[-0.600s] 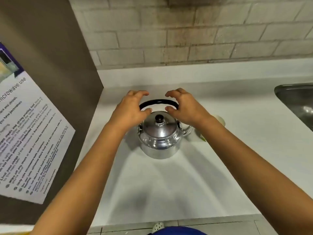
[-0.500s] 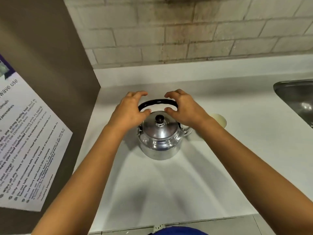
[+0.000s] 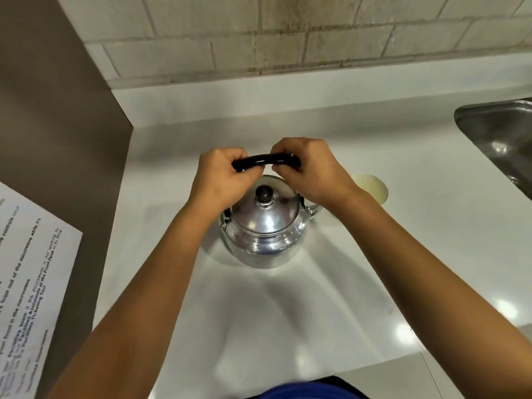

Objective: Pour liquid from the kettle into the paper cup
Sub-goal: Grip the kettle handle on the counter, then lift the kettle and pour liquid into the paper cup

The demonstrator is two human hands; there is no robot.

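Observation:
A shiny metal kettle (image 3: 263, 240) with a black lid knob stands on the white counter (image 3: 259, 312). Its black arched handle (image 3: 266, 161) is upright above the lid. My left hand (image 3: 223, 180) is closed around the handle's left end. My right hand (image 3: 309, 171) is closed around its right end. The spout points right, mostly hidden under my right wrist. A cream paper cup (image 3: 371, 188) stands just right of the kettle, partly hidden by my right forearm, its inside showing no liquid that I can make out.
A steel sink (image 3: 501, 133) is set into the counter at the far right. A brown panel (image 3: 57, 139) with a printed paper notice (image 3: 28, 283) walls off the left side. A tiled wall (image 3: 288, 33) runs along the back.
Both hands have closed down onto the kettle handle; before, their fingers were spread open just above it. The kettle has stayed on the counter.

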